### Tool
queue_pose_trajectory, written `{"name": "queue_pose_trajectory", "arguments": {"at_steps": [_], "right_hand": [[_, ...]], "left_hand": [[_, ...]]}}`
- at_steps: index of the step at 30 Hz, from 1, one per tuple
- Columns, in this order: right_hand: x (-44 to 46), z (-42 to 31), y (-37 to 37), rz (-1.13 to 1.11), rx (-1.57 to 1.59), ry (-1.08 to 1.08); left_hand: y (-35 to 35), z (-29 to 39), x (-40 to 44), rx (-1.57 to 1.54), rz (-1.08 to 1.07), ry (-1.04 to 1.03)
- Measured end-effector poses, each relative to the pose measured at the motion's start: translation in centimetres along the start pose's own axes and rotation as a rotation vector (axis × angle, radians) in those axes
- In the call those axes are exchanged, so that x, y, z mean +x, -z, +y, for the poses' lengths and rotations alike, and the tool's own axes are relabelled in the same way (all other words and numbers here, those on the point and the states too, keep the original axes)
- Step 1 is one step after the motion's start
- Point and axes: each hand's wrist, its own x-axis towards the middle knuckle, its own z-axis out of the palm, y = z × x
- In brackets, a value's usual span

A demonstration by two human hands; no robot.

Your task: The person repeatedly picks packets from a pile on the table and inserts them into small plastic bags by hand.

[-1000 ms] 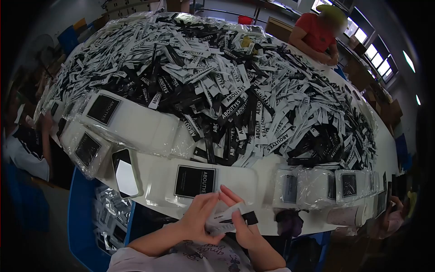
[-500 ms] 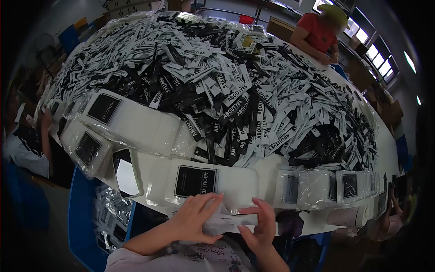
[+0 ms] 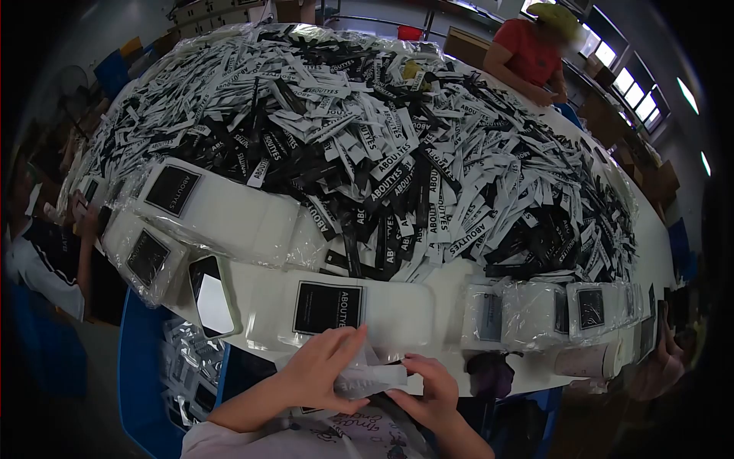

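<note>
A white, narrow packet [image 3: 375, 378] with faint lettering lies between my two hands at the table's near edge. My left hand [image 3: 321, 369] is closed round its left part and some translucent plastic, the thumb below. My right hand [image 3: 433, 392] pinches the packet's right end between thumb and fingers. Just beyond them lies a stack of frosted plastic bags [image 3: 401, 306], its black label [image 3: 329, 307] reading ABOUTYES. Whether the packet sits inside a bag, I cannot tell.
A large heap of black and white ABOUTYES packets [image 3: 394, 161] covers the table. Wrapped bag bundles [image 3: 229, 210] and a phone [image 3: 213, 297] lie left, more bundles [image 3: 535, 310] and a cup [image 3: 585, 359] right. A blue bin [image 3: 138, 382] stands below; co-workers sit around.
My right hand has moved slightly left, and its fingers have closed onto the packet's end. The packet has turned, so different lettering shows. The left hand has shifted a little left.
</note>
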Motion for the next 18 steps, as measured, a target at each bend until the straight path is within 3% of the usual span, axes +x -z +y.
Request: {"name": "queue_pose_trajectory", "arguments": {"at_steps": [6,8,10,11,12,14,15,16,18], "right_hand": [[-0.2,0.9,-0.3,-0.345,-0.108,0.011],[-0.2,1.8,0.2,-0.565,-0.151,0.172],[0.0,1.6,1.0,-0.55,-0.142,0.117],[0.3,1.4,1.2,-0.536,-0.131,0.065],[1.0,0.6,1.2,-0.537,-0.128,0.069],[2.8,-1.7,1.0,0.083,-0.264,0.223],[3.2,-2.4,0.7,0.245,-0.174,0.059],[2.8,-1.7,0.9,0.246,-0.175,0.059],[1.8,0.2,1.2,-0.033,0.007,-0.043]], "left_hand": [[-1.0,1.0,0.1,0.094,-0.125,-0.149],[-1.0,0.9,-0.2,0.077,-0.165,-0.2],[0.3,0.0,-0.4,-0.299,-0.118,-0.009],[1.6,0.3,-0.1,-0.233,-0.199,0.295],[1.9,0.1,-0.2,-0.23,-0.197,0.297],[2.5,-0.3,-0.2,-0.305,-0.395,0.453],[1.9,-0.4,-0.6,-0.3,-0.283,0.359],[1.7,-0.6,-0.7,-0.3,-0.284,0.359],[1.4,-0.8,-0.6,-0.386,-0.23,0.443]]}}
